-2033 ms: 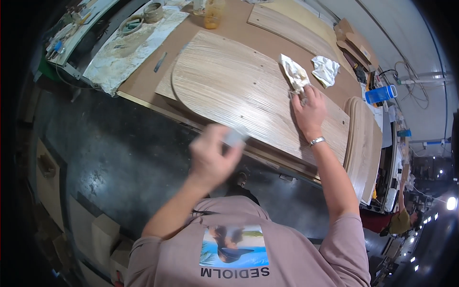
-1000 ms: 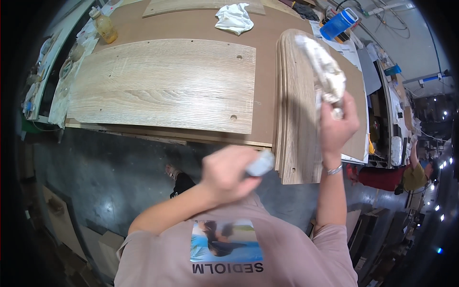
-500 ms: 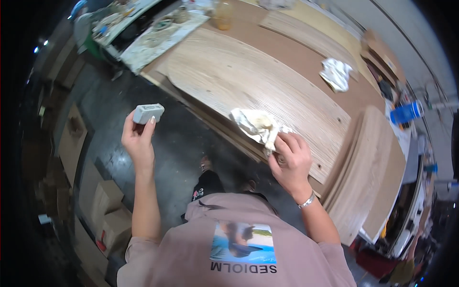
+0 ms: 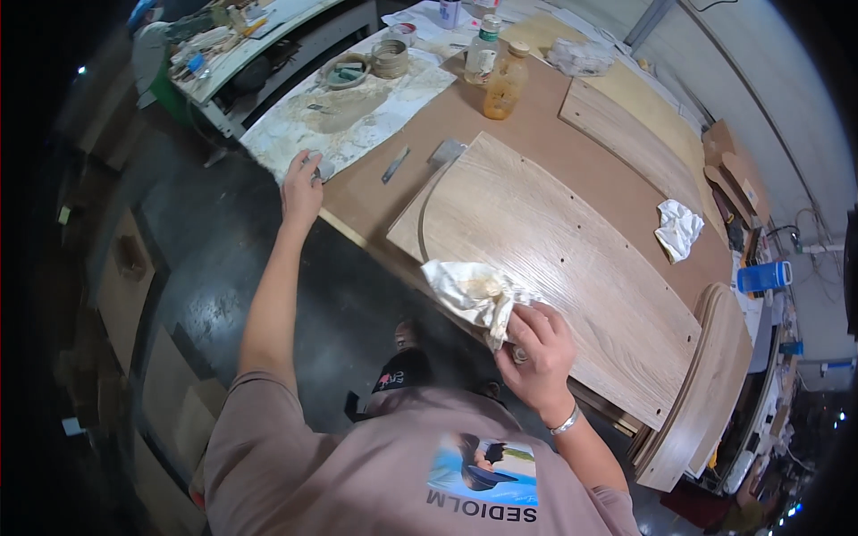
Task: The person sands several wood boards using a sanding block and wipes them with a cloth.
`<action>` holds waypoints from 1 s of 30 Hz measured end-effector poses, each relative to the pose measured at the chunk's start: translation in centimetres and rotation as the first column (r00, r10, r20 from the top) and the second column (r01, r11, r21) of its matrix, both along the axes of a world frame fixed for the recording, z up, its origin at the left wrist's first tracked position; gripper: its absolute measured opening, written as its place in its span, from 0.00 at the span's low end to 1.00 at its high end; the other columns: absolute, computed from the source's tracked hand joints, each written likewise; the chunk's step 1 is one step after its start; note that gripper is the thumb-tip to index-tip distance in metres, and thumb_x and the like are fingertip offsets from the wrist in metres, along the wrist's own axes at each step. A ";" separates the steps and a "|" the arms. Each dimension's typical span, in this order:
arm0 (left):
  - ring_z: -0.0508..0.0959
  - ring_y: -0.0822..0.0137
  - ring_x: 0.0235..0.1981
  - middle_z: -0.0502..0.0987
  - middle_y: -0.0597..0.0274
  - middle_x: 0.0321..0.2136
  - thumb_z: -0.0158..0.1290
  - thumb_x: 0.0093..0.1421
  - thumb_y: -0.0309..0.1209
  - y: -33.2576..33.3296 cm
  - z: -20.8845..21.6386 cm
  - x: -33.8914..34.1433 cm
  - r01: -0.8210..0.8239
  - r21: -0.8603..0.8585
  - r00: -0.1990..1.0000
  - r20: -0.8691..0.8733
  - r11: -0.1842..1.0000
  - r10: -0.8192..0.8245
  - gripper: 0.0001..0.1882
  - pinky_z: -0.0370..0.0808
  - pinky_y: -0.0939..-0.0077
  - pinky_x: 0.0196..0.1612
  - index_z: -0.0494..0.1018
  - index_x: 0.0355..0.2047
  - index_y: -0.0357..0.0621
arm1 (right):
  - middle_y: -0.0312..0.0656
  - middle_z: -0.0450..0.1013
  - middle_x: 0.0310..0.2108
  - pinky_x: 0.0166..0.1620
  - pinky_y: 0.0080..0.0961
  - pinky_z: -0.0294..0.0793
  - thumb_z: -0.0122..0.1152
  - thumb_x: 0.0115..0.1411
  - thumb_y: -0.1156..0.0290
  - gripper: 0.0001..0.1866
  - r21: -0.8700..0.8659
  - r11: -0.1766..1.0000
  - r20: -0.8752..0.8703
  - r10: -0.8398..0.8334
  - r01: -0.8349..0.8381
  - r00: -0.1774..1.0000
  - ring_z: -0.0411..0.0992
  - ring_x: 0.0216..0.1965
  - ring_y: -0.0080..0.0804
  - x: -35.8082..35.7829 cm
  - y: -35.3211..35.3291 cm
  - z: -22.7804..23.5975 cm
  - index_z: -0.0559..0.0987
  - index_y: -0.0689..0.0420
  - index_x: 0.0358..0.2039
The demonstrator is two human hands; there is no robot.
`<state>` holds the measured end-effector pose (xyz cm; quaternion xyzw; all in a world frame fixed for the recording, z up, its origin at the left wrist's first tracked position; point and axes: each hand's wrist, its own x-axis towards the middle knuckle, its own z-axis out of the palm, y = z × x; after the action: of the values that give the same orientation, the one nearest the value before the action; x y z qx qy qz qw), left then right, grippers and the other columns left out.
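Note:
At the near left edge of the worktable, my left hand (image 4: 302,188) is closed on a small grey block (image 4: 324,168), mostly covered by the fingers. My right hand (image 4: 541,353) pinches a crumpled white cloth (image 4: 474,290) with yellowish stains, which hangs over the near edge of a wood-grain board (image 4: 545,268). The board has a rounded left end and several dark holes. Beyond its left end sits another greyish block (image 4: 447,152), and a flat blade-like tool (image 4: 395,165) lies on the brown tabletop (image 4: 380,210).
A stained white sheet (image 4: 384,112) carries a bowl (image 4: 347,71) and a round tin (image 4: 389,59). Behind the board stand an amber bottle (image 4: 507,82) and a clear bottle (image 4: 483,52). A second white cloth (image 4: 679,230) lies at right, near stacked curved boards (image 4: 702,384).
My left hand has moved forward with the grey block, from over the floor to the table's edge. My right hand still holds the cloth. The view has shifted, showing more of the table.

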<state>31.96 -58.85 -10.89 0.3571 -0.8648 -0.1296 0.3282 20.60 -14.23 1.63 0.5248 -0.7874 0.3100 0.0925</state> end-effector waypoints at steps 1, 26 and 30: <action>0.77 0.51 0.52 0.72 0.48 0.57 0.56 0.55 0.20 -1.7 -0.2 -0.1 -0.027 -0.010 0.997 0.069 1.000 0.028 0.25 0.75 0.67 0.52 0.76 0.55 0.46 | 0.42 0.78 0.42 0.44 0.42 0.77 0.67 0.38 0.77 0.22 0.009 1.000 -0.004 -0.008 0.008 1.000 0.75 0.43 0.50 0.2 -1.4 0.2 0.81 0.56 0.40; 0.75 0.48 0.48 0.76 0.50 0.48 0.59 0.59 0.39 7.2 10.0 -22.0 0.683 0.322 0.672 0.076 0.656 -0.737 0.20 0.73 0.57 0.50 0.73 0.46 0.40 | 0.60 0.62 0.65 0.65 0.62 0.54 0.68 0.50 0.51 0.41 0.297 0.884 -0.074 -0.356 0.361 0.932 0.56 0.65 0.70 -7.5 -5.3 -1.6 0.71 0.61 0.61; 0.77 0.46 0.48 0.77 0.49 0.47 0.56 0.61 0.39 4.3 10.8 -26.6 0.576 0.157 0.764 0.245 0.802 -0.597 0.17 0.74 0.57 0.50 0.73 0.46 0.42 | 0.60 0.62 0.65 0.65 0.61 0.55 0.68 0.49 0.51 0.41 0.284 0.883 -0.097 -0.361 0.373 0.928 0.56 0.65 0.70 -7.7 -5.4 -1.7 0.72 0.62 0.60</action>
<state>5.33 -54.59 -0.13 0.0952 -0.9653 -0.2046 0.1314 12.94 -19.66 -0.06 0.3805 -0.9078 0.1539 0.0858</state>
